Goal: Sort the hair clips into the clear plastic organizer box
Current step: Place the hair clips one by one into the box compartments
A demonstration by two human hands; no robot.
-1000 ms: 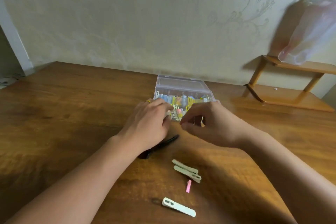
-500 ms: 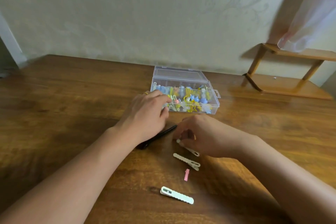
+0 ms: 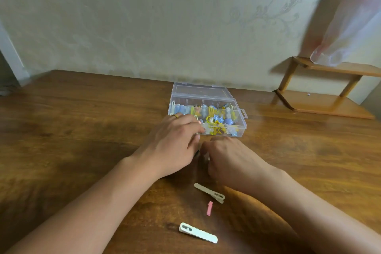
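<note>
While both hands sit bunched together just short of the clear organizer box (image 3: 208,97), three clips lie loose on the wooden table (image 3: 82,130). Box sits at 12 o'clock from the hands, lid open and laid back, compartments well filled with small blue, yellow and white clips.

Left hand (image 3: 171,146): palm down, fingers curled, fingertips touching the box's near-left edge. Whether it pinches anything, I can't tell. Ring on one finger.

Right hand (image 3: 231,161): curled into a loose fist right beside the left, thumb side inward. A pale sliver shows at its inner edge, possibly a clip, but too hidden to confirm. Grip state: cannot tell. A dark sliver shows in the gap between the hands; can't identify it.

Loose clips, all at about 6 o'clock from the hands:
- cream scalloped clip (image 3: 209,193), nearest, just below the right wrist
- small pink clip (image 3: 209,208), just beyond that toward me
- white scalloped clip (image 3: 198,232), closest to the camera, apart from the others

Handling judgement: all look light, thin, rigid, probably plastic over a sprung metal jaw. They lie flat on smooth wood, so they'll likely skid if pushed from above. Best to pinch across the long edges near mid-length, or tip one end up with a fingernail first. The pink one is tiny; fingertip pinch only.
</note>
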